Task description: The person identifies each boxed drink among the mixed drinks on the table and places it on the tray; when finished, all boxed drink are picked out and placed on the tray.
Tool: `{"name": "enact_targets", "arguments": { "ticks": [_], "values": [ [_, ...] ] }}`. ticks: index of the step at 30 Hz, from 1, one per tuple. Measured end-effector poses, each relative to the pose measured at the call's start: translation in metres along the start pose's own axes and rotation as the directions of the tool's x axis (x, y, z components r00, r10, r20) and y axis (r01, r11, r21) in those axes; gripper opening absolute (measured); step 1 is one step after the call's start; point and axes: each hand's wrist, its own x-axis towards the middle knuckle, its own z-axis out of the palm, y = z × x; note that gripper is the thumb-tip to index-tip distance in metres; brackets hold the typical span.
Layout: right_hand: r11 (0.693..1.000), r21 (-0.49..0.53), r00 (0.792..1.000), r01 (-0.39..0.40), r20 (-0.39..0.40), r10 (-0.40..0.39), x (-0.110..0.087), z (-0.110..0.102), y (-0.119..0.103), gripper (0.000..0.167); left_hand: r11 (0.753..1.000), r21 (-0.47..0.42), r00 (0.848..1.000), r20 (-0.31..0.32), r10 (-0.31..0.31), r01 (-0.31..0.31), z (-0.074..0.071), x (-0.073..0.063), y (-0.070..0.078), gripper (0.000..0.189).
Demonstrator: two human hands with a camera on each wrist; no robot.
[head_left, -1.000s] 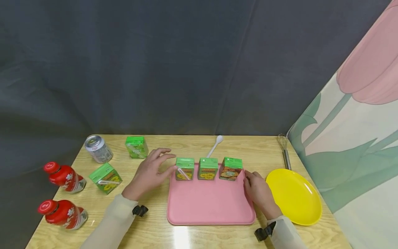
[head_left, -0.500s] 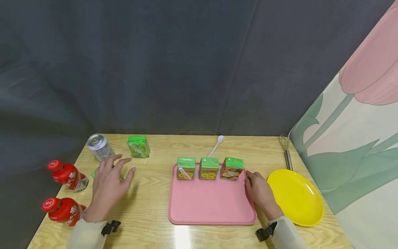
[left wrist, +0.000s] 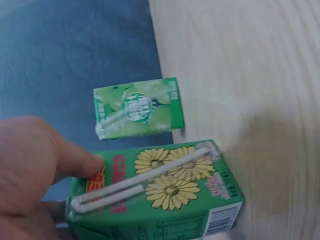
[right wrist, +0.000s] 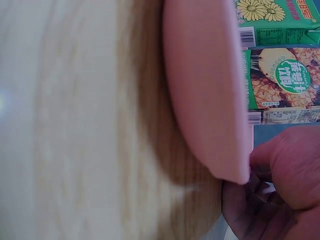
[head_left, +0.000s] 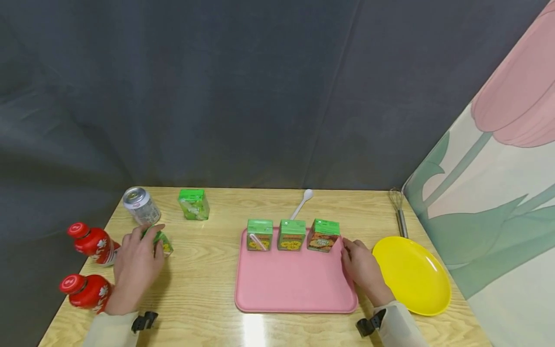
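At the left of the head view, my left hand (head_left: 136, 262) grips a green drink carton (left wrist: 172, 192) with yellow flowers and a bent straw. In the left wrist view the thumb lies on the carton's printed face, with fingers partly hidden behind it. My right hand (head_left: 364, 267) pinches the right edge of a pink tray (head_left: 297, 286). Along the tray's far edge stand two flower-print cartons, one with a straw (head_left: 259, 235) and one (head_left: 291, 235) in the middle, plus a pineapple drink carton (right wrist: 285, 77) at the right.
Behind the left hand are a silver can (head_left: 141, 206) and another green carton (head_left: 193, 204). Two red-capped bottles, one farther (head_left: 93, 244) and one nearer (head_left: 88, 292), stand left. A white spoon (head_left: 301, 204) lies behind the tray; a yellow plate (head_left: 412, 277) and whisk (head_left: 401, 214) lie right.
My left hand has moved left from beside the tray's leftmost carton to the flower-print carton near the bottles and taken hold of it. The right hand has stayed at the tray's edge.
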Motion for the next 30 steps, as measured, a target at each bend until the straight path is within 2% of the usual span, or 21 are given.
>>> {"name": "enact_targets", "arguments": {
  "ticks": [6,11,14,18,22,30],
  "values": [
    [1.000,-0.003,1.000,-0.004,0.002,0.004,0.001,0.000,0.001,0.046,0.992,-0.127,0.998,0.056,-0.013,0.020,0.000,0.003,0.006,0.033],
    [1.000,-0.006,1.000,-0.011,0.008,0.011,0.002,0.000,0.000,0.046,0.961,-0.271,0.993,0.117,-0.030,0.061,0.006,0.002,0.019,0.032],
    [1.000,-0.009,1.000,-0.017,0.011,0.017,0.003,0.001,0.001,0.046,0.946,-0.321,0.993,0.120,-0.006,0.045,0.013,0.002,0.024,0.032],
    [1.000,-0.008,1.000,-0.016,0.010,0.016,0.002,0.001,0.001,0.046,0.938,-0.346,0.995,0.092,0.027,0.006,0.019,0.001,0.026,0.033],
    [1.000,-0.009,1.000,0.005,-0.007,-0.005,0.001,0.001,0.001,0.045,0.937,-0.351,0.997,0.074,0.029,-0.002,0.021,-0.002,0.025,0.038],
    [1.000,-0.004,1.000,0.008,-0.008,-0.009,0.001,0.001,0.001,0.045,0.931,-0.362,0.995,0.098,-0.014,0.049,0.018,-0.009,0.013,0.034]
  ]
}}
